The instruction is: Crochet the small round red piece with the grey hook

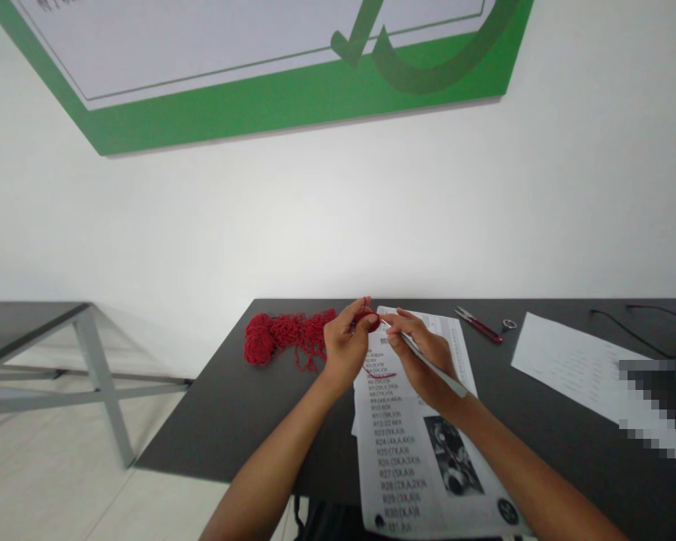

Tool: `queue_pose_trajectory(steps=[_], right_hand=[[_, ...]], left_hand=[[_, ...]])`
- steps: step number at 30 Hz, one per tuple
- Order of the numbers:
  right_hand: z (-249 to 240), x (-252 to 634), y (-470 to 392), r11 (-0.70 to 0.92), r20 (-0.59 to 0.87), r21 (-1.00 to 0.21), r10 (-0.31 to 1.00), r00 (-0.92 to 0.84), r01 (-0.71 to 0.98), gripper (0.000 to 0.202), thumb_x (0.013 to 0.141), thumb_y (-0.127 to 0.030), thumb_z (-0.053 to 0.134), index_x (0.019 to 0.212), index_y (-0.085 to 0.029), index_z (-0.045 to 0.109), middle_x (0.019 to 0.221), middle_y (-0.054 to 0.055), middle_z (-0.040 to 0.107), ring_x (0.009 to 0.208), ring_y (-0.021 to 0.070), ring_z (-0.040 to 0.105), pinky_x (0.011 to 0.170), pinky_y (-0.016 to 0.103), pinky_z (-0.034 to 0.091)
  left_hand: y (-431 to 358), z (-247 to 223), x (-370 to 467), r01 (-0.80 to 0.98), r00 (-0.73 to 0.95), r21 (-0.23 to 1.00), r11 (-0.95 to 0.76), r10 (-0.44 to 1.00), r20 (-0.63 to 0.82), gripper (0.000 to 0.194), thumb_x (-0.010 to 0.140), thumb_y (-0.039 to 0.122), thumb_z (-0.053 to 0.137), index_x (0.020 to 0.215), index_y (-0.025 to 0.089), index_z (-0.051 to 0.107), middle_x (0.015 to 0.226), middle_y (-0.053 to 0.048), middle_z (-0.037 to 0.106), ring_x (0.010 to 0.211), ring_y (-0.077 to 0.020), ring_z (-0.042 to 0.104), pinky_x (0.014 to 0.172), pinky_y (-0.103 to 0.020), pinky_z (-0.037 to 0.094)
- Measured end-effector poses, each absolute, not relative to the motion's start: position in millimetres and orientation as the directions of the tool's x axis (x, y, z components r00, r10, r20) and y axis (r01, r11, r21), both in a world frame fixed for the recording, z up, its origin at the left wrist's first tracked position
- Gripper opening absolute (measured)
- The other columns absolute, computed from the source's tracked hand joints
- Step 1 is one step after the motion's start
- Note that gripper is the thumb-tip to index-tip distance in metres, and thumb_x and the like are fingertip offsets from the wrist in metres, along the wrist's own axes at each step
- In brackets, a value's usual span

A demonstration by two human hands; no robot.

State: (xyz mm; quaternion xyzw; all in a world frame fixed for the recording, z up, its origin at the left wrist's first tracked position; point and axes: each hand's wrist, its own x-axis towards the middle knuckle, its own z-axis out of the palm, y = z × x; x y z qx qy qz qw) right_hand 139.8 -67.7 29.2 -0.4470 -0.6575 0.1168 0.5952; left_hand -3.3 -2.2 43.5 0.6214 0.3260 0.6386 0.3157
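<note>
My left hand (346,340) is closed on a small piece of red crochet work (373,321), with red yarn looped over a raised finger. In my right hand (425,353) is a crochet hook (428,362) with a grey handle; its metal tip meets the red piece. A loose red yarn tail (384,374) hangs below my left hand over a printed pattern sheet (397,466). Left of my hands, a red yarn ball (259,340) with tangled loose strands (301,334) lies on the dark table.
Red-handled thread snips (481,327) and a small metal ring (508,325) lie right of the pattern sheet. Farther right are another paper (568,364) and thin dark glasses temples (631,330). A second table (28,323) stands at left, and a white wall rises behind.
</note>
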Motion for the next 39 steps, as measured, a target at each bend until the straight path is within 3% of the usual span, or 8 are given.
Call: queue_pose_trajectory(steps=[6, 9, 14, 18, 23, 30, 33, 39], right_hand=[[33, 141, -63, 0.511, 0.492, -0.856, 0.852, 0.179, -0.080, 0.023, 0.098, -0.047, 0.062, 0.095, -0.025, 0.070, 0.114, 0.009, 0.081, 0.112, 0.0312, 0.075, 0.097, 0.053, 0.060], [35, 148, -53, 0.432, 0.430, -0.797, 0.896, 0.106, -0.422, 0.024, 0.095, -0.043, 0.065, 0.081, -0.024, 0.065, 0.099, 0.007, 0.082, 0.093, 0.0284, 0.078, 0.089, 0.051, 0.063], [25, 151, -43, 0.362, 0.398, -0.729, 0.915, 0.070, -0.581, 0.020, 0.097, -0.041, 0.064, 0.083, -0.027, 0.070, 0.089, 0.002, 0.079, 0.089, 0.0233, 0.076, 0.087, 0.047, 0.063], [22, 144, -45, 0.554, 0.528, -0.722, 0.828, 0.188, -0.414, 0.019, 0.100, -0.042, 0.061, 0.091, -0.029, 0.072, 0.092, 0.002, 0.077, 0.087, 0.0208, 0.074, 0.081, 0.041, 0.063], [34, 138, -60, 0.677, 0.676, -0.731, 0.700, 0.230, 0.090, 0.017, 0.100, -0.038, 0.063, 0.094, -0.027, 0.076, 0.101, 0.005, 0.072, 0.099, 0.0224, 0.071, 0.084, 0.038, 0.062], [19, 140, -65, 0.690, 0.888, -0.382, 0.458, 0.038, 0.614, 0.035, 0.098, -0.019, 0.064, 0.130, -0.033, 0.069, 0.124, 0.008, 0.068, 0.112, 0.0253, 0.069, 0.094, 0.045, 0.064], [17, 143, -65, 0.702, 0.902, -0.332, 0.431, -0.006, 0.630, 0.043, 0.099, -0.015, 0.060, 0.135, -0.036, 0.065, 0.128, 0.008, 0.068, 0.114, 0.0249, 0.069, 0.092, 0.045, 0.065], [42, 141, -71, 0.760, 0.860, -0.480, 0.505, 0.067, 0.438, 0.014, 0.096, -0.019, 0.067, 0.104, -0.028, 0.075, 0.107, 0.006, 0.076, 0.099, 0.0220, 0.074, 0.087, 0.040, 0.064]], left_hand=[[-3, 41, -3, -0.052, -0.015, 0.830, -0.555, 0.831, 0.556, 0.026, 0.079, 0.027, 0.079, 0.103, 0.016, 0.081, 0.085, -0.008, 0.082, 0.069, -0.0183, 0.075, 0.066, -0.029, 0.063], [-7, 40, -1, -0.068, 0.059, 0.796, -0.602, 0.794, 0.605, 0.030, 0.079, 0.027, 0.081, 0.108, 0.017, 0.080, 0.086, -0.007, 0.082, 0.069, -0.0170, 0.075, 0.065, -0.027, 0.062], [-17, 41, 1, 0.020, 0.125, 0.711, -0.703, 0.708, 0.695, 0.032, 0.083, 0.027, 0.082, 0.114, 0.019, 0.078, 0.093, -0.007, 0.083, 0.075, -0.0181, 0.077, 0.073, -0.029, 0.064], [-19, 43, -1, 0.112, 0.146, 0.535, -0.838, 0.546, 0.825, 0.034, 0.088, 0.025, 0.079, 0.121, 0.020, 0.075, 0.091, -0.006, 0.082, 0.073, -0.0165, 0.075, 0.070, -0.027, 0.063], [-16, 38, -4, 0.211, 0.210, 0.360, -0.909, 0.402, 0.891, 0.038, 0.093, 0.020, 0.072, 0.131, 0.021, 0.071, 0.090, -0.007, 0.081, 0.075, -0.0162, 0.073, 0.071, -0.027, 0.061], [-22, 36, 4, -0.078, 0.137, 0.787, -0.611, 0.776, 0.616, 0.038, 0.090, 0.034, 0.075, 0.126, 0.021, 0.076, 0.106, -0.010, 0.082, 0.085, -0.0216, 0.078, 0.077, -0.032, 0.064], [-22, 36, 7, -0.283, 0.195, 0.878, -0.386, 0.873, 0.447, 0.041, 0.084, 0.044, 0.081, 0.117, 0.019, 0.080, 0.107, -0.011, 0.082, 0.086, -0.0210, 0.078, 0.079, -0.032, 0.063], [-17, 38, 5, -0.480, 0.193, 0.860, -0.176, 0.935, 0.299, 0.045, 0.071, 0.048, 0.091, 0.101, 0.016, 0.080, 0.076, -0.003, 0.077, 0.060, -0.0101, 0.065, 0.057, -0.019, 0.051]])
